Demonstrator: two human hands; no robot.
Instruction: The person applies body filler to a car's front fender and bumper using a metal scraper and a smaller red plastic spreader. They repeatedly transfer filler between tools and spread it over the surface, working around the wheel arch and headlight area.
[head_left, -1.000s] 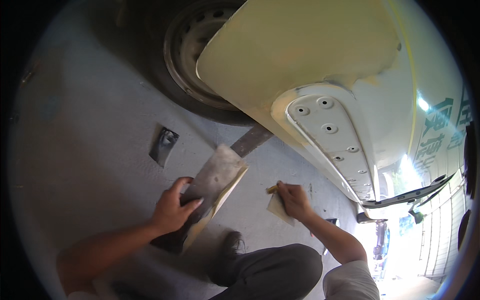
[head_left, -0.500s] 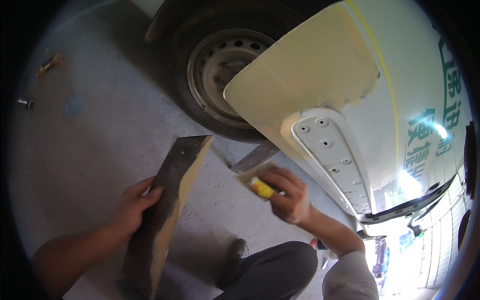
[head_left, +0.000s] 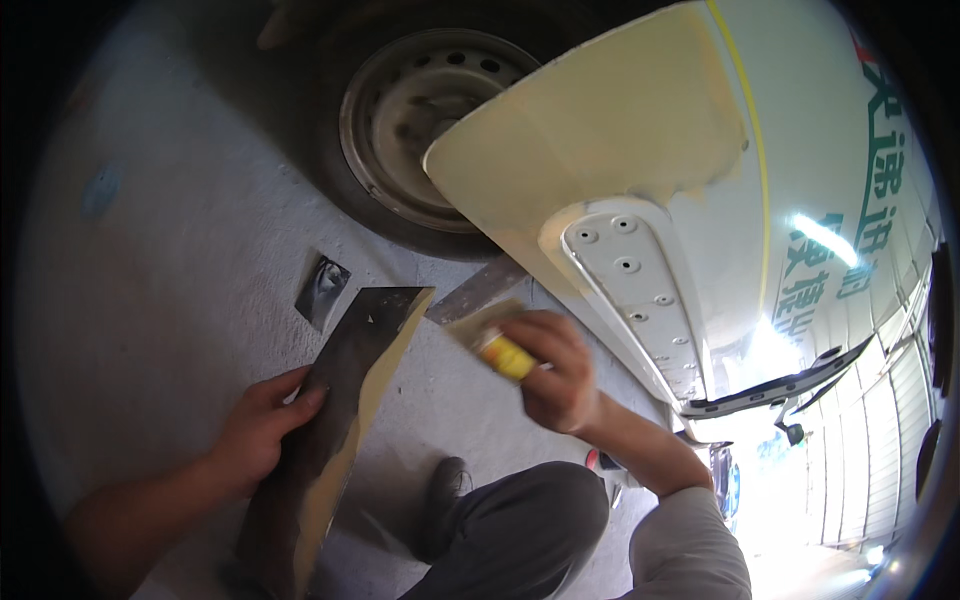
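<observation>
My left hand (head_left: 262, 425) is wrapped round the edge of a long dark board (head_left: 335, 385), its thumb on top. Beige putty (head_left: 370, 395) lies in a wavy strip along the board's right edge. To the right of the board, apart from it, my right hand (head_left: 558, 372) grips a putty knife with a yellow handle (head_left: 507, 356). The knife's blade is slightly blurred and points toward the board's far end. Beyond my right hand stands a pale vehicle panel (head_left: 610, 110), its lower part coated in beige filler.
A wheel (head_left: 400, 130) sits behind the panel's corner. Bolt holes dot a recessed strip (head_left: 627, 264) on the panel, and yellow tape (head_left: 757, 130) runs along it. On the grey floor lies a small dark sheet (head_left: 323, 290). My bent knee (head_left: 560, 500) is below my right hand.
The view has shifted, so the wheel and panel appear farther left and higher. The small dark sheet now shows beside the board. Both hands keep their holds, and the knife remains apart from the board.
</observation>
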